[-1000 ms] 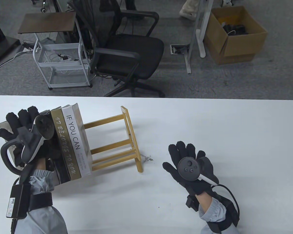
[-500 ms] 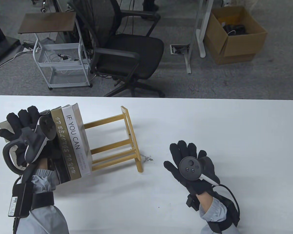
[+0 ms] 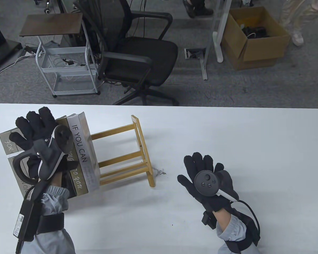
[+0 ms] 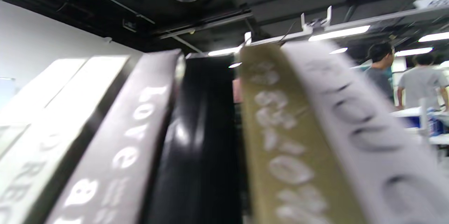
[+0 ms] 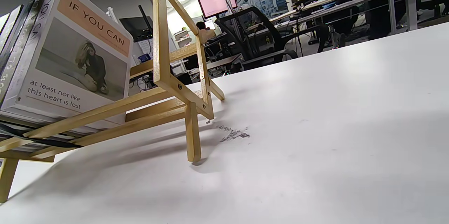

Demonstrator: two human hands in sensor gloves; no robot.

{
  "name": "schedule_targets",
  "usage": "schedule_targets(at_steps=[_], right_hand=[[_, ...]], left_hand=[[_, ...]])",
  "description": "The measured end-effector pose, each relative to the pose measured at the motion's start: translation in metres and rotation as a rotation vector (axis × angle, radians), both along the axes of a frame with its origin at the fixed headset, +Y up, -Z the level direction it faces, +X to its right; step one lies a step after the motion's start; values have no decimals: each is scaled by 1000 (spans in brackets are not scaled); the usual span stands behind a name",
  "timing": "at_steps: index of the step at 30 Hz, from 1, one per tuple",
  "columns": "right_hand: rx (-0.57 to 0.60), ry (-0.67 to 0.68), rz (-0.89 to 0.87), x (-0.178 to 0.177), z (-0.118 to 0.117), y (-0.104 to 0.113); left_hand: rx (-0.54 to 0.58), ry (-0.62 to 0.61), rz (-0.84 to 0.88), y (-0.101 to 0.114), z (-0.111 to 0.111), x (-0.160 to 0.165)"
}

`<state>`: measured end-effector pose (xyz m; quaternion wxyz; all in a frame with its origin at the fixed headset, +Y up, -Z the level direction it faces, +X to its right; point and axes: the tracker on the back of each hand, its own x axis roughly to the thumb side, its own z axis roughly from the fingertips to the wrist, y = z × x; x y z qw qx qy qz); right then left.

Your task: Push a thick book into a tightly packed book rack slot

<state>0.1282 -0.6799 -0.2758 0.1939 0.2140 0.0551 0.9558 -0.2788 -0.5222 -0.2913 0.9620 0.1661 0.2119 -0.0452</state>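
Note:
A wooden book rack (image 3: 122,156) stands on the white table (image 3: 228,137), with several books packed upright at its left end. The white "IF YOU CAN" book (image 3: 80,146) is on the right, then a gold spine (image 3: 76,174), a black spine (image 4: 196,139) and grey ones (image 3: 8,143). My left hand (image 3: 33,129) lies over the tops of the spines with fingers spread; whether it presses on them cannot be told. In the left wrist view the black spine sits between a grey "Love" spine (image 4: 122,146) and the gold one (image 4: 280,153). My right hand (image 3: 201,166) lies flat and empty on the table, right of the rack.
The right half of the rack (image 5: 175,87) holds no books. A dark scuff mark (image 3: 159,172) is on the table by the rack's front leg. An office chair (image 3: 137,58), a cart and a cardboard box stand beyond the table's far edge.
My left hand has moved away from me and to the right across the book tops, uncovering the grey book at the far left. The right hand has barely moved.

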Motion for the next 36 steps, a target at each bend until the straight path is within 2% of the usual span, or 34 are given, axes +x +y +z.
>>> schedule_targets(at_steps=[6,15,20,26,36], right_hand=[[13,4,-4,0,1,1],[25,5,-25,2,3,4],[31,10,-28,2,3,4],[40,21,-29,1,4,3],[49,31,-23,0,5,3]], left_hand=[[55,-147,7,15,18,36],[53,-380,59,11,49,82],[10,-499,131,-10,56,103],[-63,-614,198,-50,56,124],[-167,-720,252,-99,48,150]])
